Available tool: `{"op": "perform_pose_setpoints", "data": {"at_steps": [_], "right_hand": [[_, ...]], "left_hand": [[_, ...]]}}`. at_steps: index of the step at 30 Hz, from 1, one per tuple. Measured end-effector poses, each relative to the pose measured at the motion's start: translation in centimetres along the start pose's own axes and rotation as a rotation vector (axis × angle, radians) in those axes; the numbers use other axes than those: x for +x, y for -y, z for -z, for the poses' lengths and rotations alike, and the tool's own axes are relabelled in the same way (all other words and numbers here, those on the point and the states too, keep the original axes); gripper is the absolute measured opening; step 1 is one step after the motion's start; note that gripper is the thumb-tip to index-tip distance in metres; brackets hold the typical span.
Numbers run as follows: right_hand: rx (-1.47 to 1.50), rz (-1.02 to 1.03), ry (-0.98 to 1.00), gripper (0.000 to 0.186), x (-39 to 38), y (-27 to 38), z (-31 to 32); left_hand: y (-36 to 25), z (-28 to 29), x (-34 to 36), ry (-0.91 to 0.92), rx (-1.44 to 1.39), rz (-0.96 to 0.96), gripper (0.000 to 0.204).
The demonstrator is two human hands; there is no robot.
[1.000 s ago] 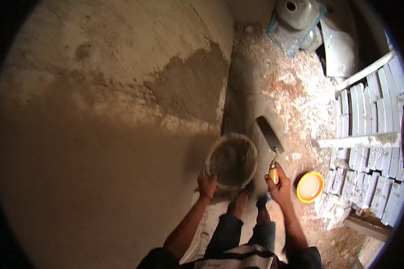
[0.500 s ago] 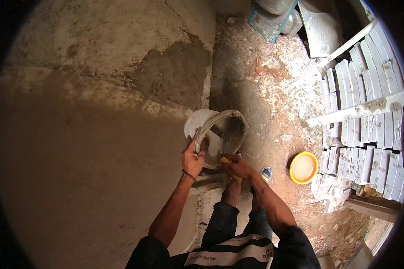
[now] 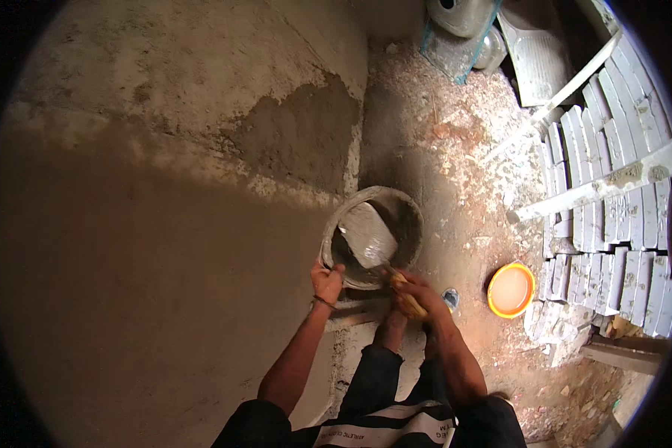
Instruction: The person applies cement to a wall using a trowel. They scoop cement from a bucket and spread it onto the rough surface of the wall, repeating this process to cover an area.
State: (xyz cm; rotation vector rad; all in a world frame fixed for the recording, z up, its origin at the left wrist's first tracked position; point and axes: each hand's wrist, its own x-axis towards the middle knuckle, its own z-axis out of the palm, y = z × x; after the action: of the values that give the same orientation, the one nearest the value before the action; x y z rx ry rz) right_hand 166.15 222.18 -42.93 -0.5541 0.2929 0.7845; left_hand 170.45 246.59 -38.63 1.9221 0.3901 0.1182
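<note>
My left hand (image 3: 326,282) is closed on the lower left rim of a round, mortar-smeared bucket (image 3: 414,213). My right hand (image 3: 420,296) is wrapped round the yellowish wooden handle of a trowel (image 3: 367,234). The trowel's broad metal blade reaches into the bucket and looks wet and grey. Its handle end sticks out below my right fist. How much mortar lies in the bucket is hard to see, as the blade covers part of the inside and the rest is in shadow.
A plastered wall (image 3: 149,299) fills the left side, with a darker damp patch (image 3: 295,134) above. On the rubble-strewn floor at right stands an orange basin (image 3: 532,282) of cloudy liquid. Beyond it are stacked pale slabs (image 3: 608,224) and a slanting pole (image 3: 597,187).
The bucket has turned from a tilt so that its mouth faces me more. The trowel blade now shows broadly inside it, and my right hand has shifted slightly right and down.
</note>
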Motion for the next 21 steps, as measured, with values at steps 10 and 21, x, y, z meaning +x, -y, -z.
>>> {"op": "perform_pose_setpoints", "data": {"at_steps": [10,21], "right_hand": [[0.068,0.820,-0.690,0.045,-5.9,11.0,-5.5],[-0.939,0.442,-0.751,0.033,21.7,5.4,-15.0]], "left_hand": [[3.6,-1.6,-4.7,-0.306,0.063,0.701,0.069],[9.5,3.5,-9.0,-0.035,-0.098,0.620,0.054]]}}
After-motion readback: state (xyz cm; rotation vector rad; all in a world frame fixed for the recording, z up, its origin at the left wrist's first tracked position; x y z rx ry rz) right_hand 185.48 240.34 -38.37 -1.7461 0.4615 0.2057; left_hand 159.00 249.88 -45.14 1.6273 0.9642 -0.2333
